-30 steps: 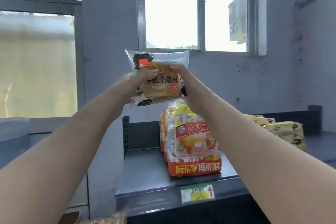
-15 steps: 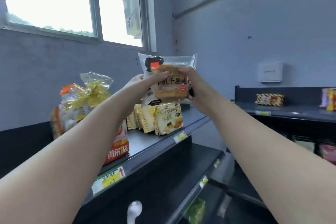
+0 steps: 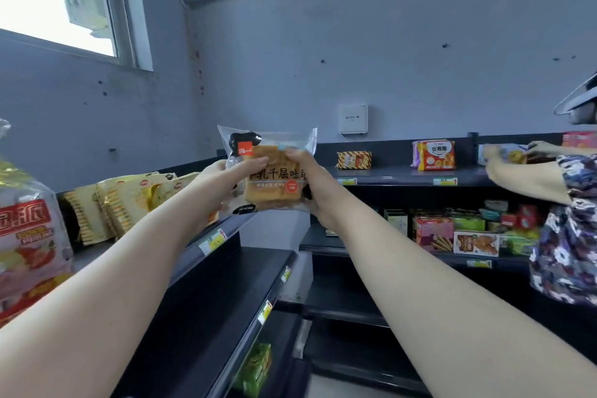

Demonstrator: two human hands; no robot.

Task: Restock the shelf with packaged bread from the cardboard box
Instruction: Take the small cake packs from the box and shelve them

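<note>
Single head view, close, facing forward toward corner shelves [image 3: 403, 176].

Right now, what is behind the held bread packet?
Behind the bread packet, held by the left hand and right hand, the grey wall and dark shelf show; whatever lies directly behind it is covered.

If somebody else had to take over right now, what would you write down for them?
Left hand and right hand: both grip one bread packet, held up in the air in front of the corner where the shelves meet.
Left top shelf: a row of yellow packets and a big red-labelled bag stand there.
Right top shelf: a few snack packs; another person's hands are working at its far end.
Done: packet picked up. Left: set it on a shelf. The cardboard box is out of view.
</note>
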